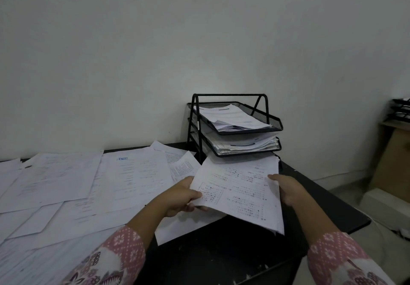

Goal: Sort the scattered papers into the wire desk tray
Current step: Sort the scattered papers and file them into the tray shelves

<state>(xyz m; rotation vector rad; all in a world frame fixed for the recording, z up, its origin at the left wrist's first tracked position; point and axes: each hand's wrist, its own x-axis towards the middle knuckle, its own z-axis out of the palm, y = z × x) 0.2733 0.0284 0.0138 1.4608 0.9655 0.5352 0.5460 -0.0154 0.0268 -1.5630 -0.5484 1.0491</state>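
1. Lying loose across the desk (221, 251) from 9 to 11 o'clock, the scattered papers (66, 184) overlap in thin layers; they look light, limp and slippery on each other, so a whole layer would likely slide if dragged by one corner.
2. The left hand (179, 198) pinches the near left edge of a sheaf (241, 191), thumb on top and fingers curled beneath.
3. The sheaf, printed with small dark marks, is held just above the desk at the centre, its far edge close to the tray (235, 127) at 12 o'clock. It sags at the near right corner, so it is soft and needs support on both sides; opposite edges seem the right places to hold, and squaring the sheets first would probably help.
4. The right hand (288, 189) grips the right edge of the sheaf, with its fingers hidden under the paper.
5. The tray is black mesh with two tiers visible. The upper tier holds a modest, slightly fanned stack; the lower is packed nearly to the tier above, so the upper looks the easier slot.
6. A second rack (399, 111) shows at 3 o'clock, cut off by the frame edge; its contents cannot be told.
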